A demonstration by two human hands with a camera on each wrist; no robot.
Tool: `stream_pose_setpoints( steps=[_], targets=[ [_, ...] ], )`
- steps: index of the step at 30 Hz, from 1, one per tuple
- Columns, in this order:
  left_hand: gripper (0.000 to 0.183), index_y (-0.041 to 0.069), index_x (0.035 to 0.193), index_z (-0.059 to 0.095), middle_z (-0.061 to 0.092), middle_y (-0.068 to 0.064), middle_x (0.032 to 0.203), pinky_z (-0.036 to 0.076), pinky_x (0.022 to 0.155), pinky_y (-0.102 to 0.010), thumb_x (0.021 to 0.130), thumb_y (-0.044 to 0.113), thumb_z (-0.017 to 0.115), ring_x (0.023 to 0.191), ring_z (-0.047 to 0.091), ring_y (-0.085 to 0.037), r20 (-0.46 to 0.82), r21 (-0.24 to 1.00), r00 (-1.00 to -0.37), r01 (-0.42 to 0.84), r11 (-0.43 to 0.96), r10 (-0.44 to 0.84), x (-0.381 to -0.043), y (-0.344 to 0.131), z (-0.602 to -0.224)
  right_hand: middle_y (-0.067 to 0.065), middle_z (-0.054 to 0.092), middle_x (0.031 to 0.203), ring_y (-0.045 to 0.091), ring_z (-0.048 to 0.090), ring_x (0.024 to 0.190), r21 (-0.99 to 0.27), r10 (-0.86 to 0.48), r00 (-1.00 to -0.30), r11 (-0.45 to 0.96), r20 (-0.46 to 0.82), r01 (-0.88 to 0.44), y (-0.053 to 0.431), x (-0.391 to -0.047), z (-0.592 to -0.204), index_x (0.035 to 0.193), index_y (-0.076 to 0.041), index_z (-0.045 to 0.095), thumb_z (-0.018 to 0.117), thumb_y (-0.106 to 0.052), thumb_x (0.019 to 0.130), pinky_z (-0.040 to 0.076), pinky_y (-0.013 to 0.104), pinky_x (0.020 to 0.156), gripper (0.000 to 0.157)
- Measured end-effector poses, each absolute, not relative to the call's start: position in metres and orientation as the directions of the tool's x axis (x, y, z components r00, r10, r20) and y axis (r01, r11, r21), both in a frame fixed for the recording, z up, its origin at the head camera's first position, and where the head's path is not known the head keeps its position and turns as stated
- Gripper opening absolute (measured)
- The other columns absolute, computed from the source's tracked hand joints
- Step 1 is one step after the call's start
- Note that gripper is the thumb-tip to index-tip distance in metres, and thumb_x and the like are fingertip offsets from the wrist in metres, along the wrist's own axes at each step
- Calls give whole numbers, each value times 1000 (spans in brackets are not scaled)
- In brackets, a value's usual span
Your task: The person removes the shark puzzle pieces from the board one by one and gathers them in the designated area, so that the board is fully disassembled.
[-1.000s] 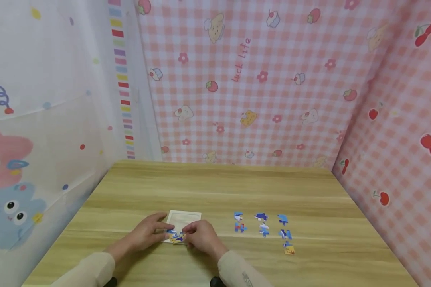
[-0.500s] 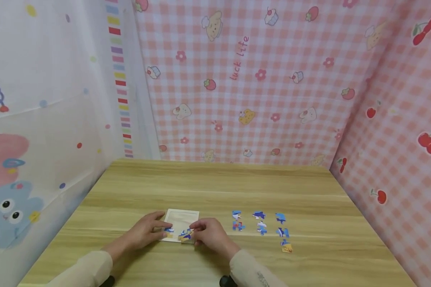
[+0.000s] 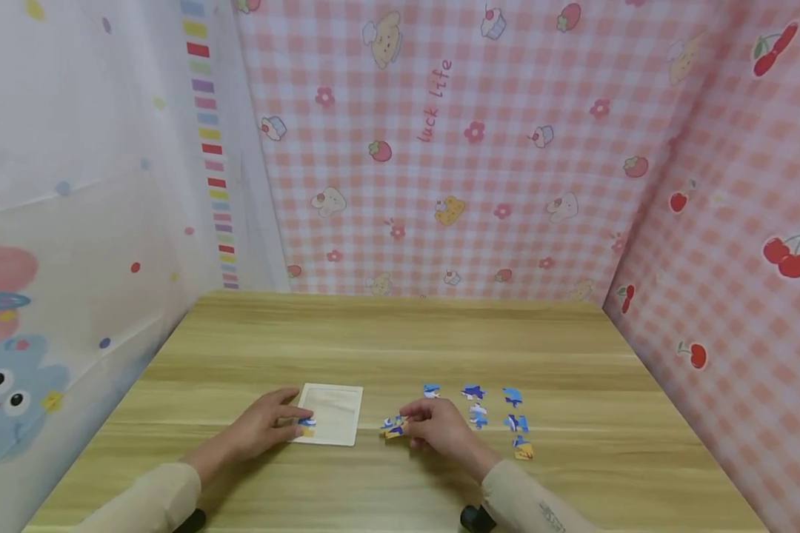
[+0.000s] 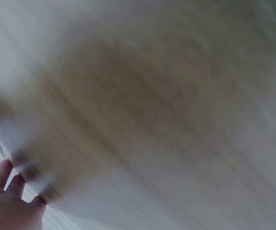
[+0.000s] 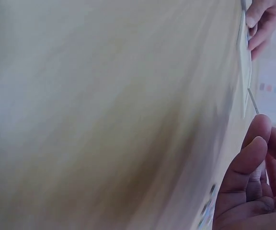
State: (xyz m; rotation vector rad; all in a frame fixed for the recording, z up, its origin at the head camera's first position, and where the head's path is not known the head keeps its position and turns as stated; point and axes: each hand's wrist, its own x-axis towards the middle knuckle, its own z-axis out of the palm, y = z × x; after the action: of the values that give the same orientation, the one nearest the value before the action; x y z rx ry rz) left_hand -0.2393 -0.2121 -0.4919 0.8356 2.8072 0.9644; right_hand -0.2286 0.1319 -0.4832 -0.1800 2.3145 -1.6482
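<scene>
A pale puzzle tray (image 3: pixel 336 403) lies on the table, seen in the head view. One blue-and-yellow puzzle piece (image 3: pixel 308 427) sits in its lower left corner. My left hand (image 3: pixel 267 420) rests at the tray's left edge, thumb and fingers extended beside that piece. In the left wrist view its fingertips (image 4: pixel 17 179) touch down at the tray's edge. To the right of the tray my right hand (image 3: pixel 443 429) pinches another blue-and-yellow puzzle piece (image 3: pixel 391 427) between thumb and forefinger. The right wrist view shows this piece edge-on as a thin strip (image 5: pixel 253 101).
Several loose pieces lie in rough columns right of my right hand, among them a dark blue piece (image 3: pixel 473 392), a light blue piece (image 3: pixel 512 397) and a yellow-cornered piece (image 3: pixel 523 448). Patterned curtains (image 3: pixel 433 185) surround the wooden table (image 3: pixel 400 337).
My right hand has moved right, carrying its puzzle piece out of the tray over the table. It now covers the red-and-blue loose piece. My left hand stays at the tray's left edge.
</scene>
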Motion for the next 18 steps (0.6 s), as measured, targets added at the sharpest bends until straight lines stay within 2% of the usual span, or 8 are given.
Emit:
stream_pose_setpoints(
  steps=[8,18],
  targets=[
    [31,5,119,72,43,-36,141,28,103,-72,92,21,71,129,36,-59,127,583,-847,484,652,516,-241,-211,-492,3,64,85,13,63,62,-938,-240,-959,340,-154,66,168,-223,-486,113,2,69,68,1,89,47,25,51,25],
    [31,6,118,72,43,-36,141,29,102,-72,93,22,71,129,37,-59,122,572,-847,486,661,517,-239,-214,-492,4,63,83,14,62,61,-917,-154,-969,379,-191,120,208,-211,-481,112,4,67,68,1,90,44,25,51,22]
  ],
)
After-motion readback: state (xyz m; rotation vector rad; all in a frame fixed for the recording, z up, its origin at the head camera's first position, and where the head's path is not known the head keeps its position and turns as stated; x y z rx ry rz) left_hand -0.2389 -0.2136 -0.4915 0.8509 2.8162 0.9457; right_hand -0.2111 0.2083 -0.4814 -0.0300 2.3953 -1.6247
